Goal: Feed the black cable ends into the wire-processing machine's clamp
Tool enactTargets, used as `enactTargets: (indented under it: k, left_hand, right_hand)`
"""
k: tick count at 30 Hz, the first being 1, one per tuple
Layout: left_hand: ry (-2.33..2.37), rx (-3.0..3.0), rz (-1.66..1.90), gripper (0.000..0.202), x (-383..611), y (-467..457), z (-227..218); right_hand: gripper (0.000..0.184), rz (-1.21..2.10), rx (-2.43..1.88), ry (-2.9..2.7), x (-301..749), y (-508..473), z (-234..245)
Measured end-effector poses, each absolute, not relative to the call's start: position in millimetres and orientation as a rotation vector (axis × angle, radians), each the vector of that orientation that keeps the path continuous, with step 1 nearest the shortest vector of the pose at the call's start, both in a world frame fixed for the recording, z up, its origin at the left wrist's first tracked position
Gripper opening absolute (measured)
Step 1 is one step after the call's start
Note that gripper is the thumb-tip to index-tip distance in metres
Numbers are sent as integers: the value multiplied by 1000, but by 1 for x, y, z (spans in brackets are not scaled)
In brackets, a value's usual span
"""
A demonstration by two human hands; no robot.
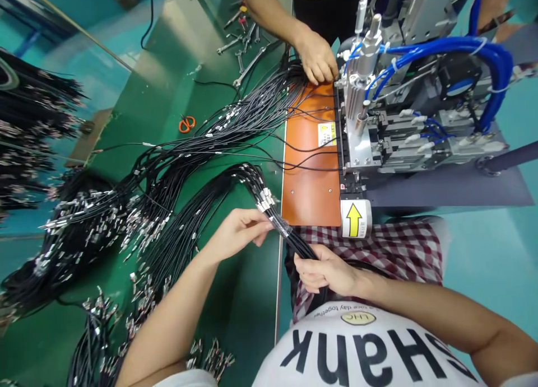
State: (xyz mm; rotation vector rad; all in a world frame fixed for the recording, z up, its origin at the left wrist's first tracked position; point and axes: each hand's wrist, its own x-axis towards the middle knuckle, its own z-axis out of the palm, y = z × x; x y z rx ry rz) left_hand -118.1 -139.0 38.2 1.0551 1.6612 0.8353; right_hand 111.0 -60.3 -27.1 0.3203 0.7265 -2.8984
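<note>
Slim bundle of black cables [301, 245] crosses the edge of the green tabletop [239, 303]; the bare left hand [244, 229] pinches it at its clear plastic wrap [281, 224], the bare right hand [325, 270] grips it lower down, and a silvery metal machine [360, 138] stands farther right.

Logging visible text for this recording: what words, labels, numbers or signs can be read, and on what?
"SHank": large, upside down, on the white shirt.
"nice day together": small, upside down, same shirt.
"LHC", probably: in the shirt's yellow oval.
Yellow arrow: on the white label at the machine; adjacent print too small.
Yellow-and-white label on the orange plate: print too small.
</note>
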Motion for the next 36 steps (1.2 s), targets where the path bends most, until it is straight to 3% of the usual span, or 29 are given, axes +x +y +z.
enactTargets:
  k: [7, 13, 18, 20, 23, 27, 30, 33, 36]
  left_hand:
    - [1886, 1380, 678, 22, -104, -163, 67]
    - [1418, 637, 1021, 28, -89, -185, 19]
    - [1633, 714, 1058, 29, -56, -191, -16]
    - [1724, 808, 1041, 21, -60, -201, -2]
    - [1927, 1129, 970, 15, -88, -218, 54]
    - [2187, 1758, 1162, 29, -114, -181, 123]
    - [1976, 2135, 1087, 27, -107, -103, 124]
    - [1490, 1941, 437, 32, -103, -41, 101]
    - [1362, 1590, 591, 46, -119, -38, 86]
  right_hand:
    - [38, -2993, 419, 740, 122, -65, -28]
    - [31, -3065, 287, 689, 133, -73, -36]
    - [35, -3137, 285, 558, 128, -68, -27]
    - [37, -3121, 353, 549, 125, -62, -24]
    - [36, -3026, 529, 608, 124, -57, -23]
    - [31, -2878, 460, 814, 119, -67, -21]
    - [34, -2810, 438, 914, 116, -76, -17]
    - [33, -2807, 484, 916, 116, -76, -14]
    - [33, -2827, 490, 874, 118, -69, -15]
